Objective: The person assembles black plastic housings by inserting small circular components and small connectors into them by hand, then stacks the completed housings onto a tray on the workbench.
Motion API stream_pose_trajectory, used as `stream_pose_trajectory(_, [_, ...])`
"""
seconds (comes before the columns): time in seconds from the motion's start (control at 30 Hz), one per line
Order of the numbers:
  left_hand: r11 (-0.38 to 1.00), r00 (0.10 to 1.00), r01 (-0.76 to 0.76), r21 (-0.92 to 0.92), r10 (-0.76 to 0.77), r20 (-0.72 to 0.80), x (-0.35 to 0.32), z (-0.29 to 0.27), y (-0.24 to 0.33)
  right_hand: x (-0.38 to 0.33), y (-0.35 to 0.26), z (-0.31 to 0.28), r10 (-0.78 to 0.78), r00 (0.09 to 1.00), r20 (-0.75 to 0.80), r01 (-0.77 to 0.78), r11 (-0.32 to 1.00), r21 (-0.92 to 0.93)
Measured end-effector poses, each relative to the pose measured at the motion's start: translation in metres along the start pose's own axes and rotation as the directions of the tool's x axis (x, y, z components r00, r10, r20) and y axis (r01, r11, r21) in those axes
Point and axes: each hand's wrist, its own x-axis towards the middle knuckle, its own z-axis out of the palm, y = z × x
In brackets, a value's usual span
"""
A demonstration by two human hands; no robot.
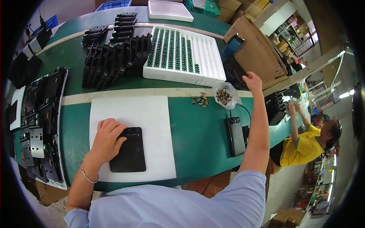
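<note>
Head view shows the left hand (107, 140) curled on the black panel (130, 155) near its top, seemingly steadying it on 1 white sheet (159, 136) likely preventing scratches, the right hand (252, 81), fingers narrow, contents indeterminable, beside 1 cardboard box (254, 53).

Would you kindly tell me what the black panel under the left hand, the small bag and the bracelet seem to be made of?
Black panel: possibly plastic or coated metal; flat, dark, mostly dull.
Small bag: likely thin plastic film, see-through and crinkled.
Bracelet: seemingly polished metal, silvery and shiny.
</note>
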Motion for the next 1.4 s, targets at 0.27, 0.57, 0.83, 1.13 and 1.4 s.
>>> stream_pose_trajectory(0.27, [0.999, 0.996, -0.007, -0.040, 0.004, -0.088, -0.004, 0.009, -0.006, -0.016, -0.027, 0.007, -0.071, 0.975, 0.213, 0.108, 0.980, -0.167])
stream_pose_trajectory(0.57, [0.995, 0.994, 0.021, -0.094, -0.031, -0.108, -0.005, 0.008, -0.011, -0.017, -0.026, 0.007, -0.209, 0.967, 0.147, 0.237, 0.948, -0.211])
stream_pose_trajectory(0.83, [0.989, 0.995, 0.028, -0.146, -0.042, -0.092, -0.013, 0.008, -0.016, -0.085, -0.160, -0.025, -0.345, 0.888, 0.303, 0.292, 0.934, 0.208])
stream_pose_trajectory(1.13, [0.988, 0.992, -0.010, -0.157, -0.011, -0.128, -0.014, 0.006, -0.014, -0.182, -0.189, 0.018, -0.440, 0.842, 0.312, 0.357, 0.888, 0.289])
stream_pose_trajectory(1.4, [0.979, 0.993, -0.020, -0.203, -0.004, -0.122, -0.018, 0.005, -0.018, -0.173, -0.189, 0.039, -0.543, 0.767, 0.341, 0.503, 0.839, 0.206])
